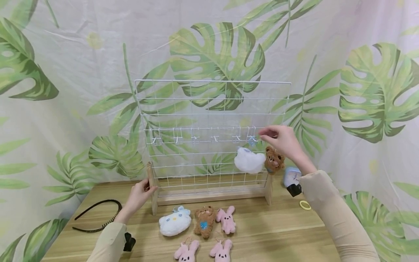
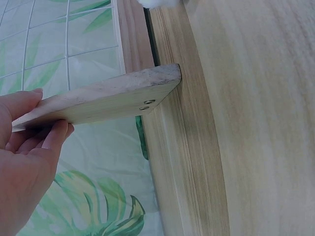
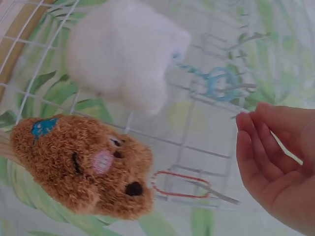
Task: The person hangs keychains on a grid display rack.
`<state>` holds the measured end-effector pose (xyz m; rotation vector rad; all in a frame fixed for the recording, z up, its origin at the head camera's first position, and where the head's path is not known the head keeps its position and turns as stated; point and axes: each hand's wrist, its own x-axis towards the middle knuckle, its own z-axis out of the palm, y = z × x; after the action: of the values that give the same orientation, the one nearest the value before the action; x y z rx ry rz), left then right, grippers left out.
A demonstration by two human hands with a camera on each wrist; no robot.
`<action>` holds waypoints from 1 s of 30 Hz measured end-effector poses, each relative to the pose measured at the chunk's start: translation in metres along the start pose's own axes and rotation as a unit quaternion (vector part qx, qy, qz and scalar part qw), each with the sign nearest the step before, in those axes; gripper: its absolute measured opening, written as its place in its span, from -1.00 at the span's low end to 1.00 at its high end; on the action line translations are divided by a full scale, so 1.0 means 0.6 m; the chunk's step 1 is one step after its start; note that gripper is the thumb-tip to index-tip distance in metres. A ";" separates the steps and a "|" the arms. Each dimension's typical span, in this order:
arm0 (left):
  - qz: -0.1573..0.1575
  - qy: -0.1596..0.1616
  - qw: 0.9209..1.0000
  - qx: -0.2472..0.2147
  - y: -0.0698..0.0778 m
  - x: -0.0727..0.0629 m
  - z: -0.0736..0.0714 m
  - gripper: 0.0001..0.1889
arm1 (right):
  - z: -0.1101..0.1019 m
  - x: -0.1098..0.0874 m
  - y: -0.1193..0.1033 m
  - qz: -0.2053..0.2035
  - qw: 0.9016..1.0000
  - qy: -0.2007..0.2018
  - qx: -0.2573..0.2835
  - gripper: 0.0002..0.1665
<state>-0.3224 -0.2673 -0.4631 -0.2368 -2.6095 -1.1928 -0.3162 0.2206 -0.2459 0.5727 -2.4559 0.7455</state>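
Note:
My left hand [image 1: 140, 194] grips the wooden side post [image 2: 113, 96] of a white wire grid rack [image 1: 209, 114], thumb on one face and fingers on the other. Beside the rack's right end, my right hand [image 3: 280, 157] has loosely bent fingers, tips close together, with nothing visible between them. A brown plush bear keychain [image 3: 83, 167] hangs by a red loop from a hook just below that hand. Next to it, a white plush keychain [image 3: 118, 54] hangs back-outward from another hook by a blue chain. In the head view, the right hand hides the bear's hook.
Several hooks [image 1: 176, 139] line the grid. On the table before the rack lie a white plush [image 1: 175, 222], another brown bear [image 1: 204, 222] and pink rabbit plushes [image 1: 226, 219]. A black headband [image 1: 118, 209] is at left; a yellow ring [image 1: 305, 205] and a pale blue box [image 1: 291, 176] are at right.

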 end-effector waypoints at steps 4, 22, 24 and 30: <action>0.002 0.001 1.000 -0.003 0.002 0.002 -0.001 -0.83 | -0.010 -0.030 -0.012 -0.004 1.000 0.019 0.018 -0.85; 0.007 -0.003 1.000 -0.005 -0.005 -0.001 0.004 -0.75 | 0.275 -0.154 0.020 -0.080 0.958 -0.260 0.086 -0.92; 0.004 -0.001 1.000 -0.004 -0.003 -0.001 0.004 -0.79 | 0.306 -0.154 0.033 -0.069 0.957 -0.270 0.087 -0.92; -0.006 -0.004 1.000 0.001 0.002 -0.001 0.003 -0.81 | 0.357 -0.148 0.044 -0.031 0.950 -0.302 0.068 -0.93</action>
<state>-0.3216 -0.2652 -0.4632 -0.2260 -2.6227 -1.1959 -0.3337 0.1331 -0.4615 1.0584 -2.9305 0.8059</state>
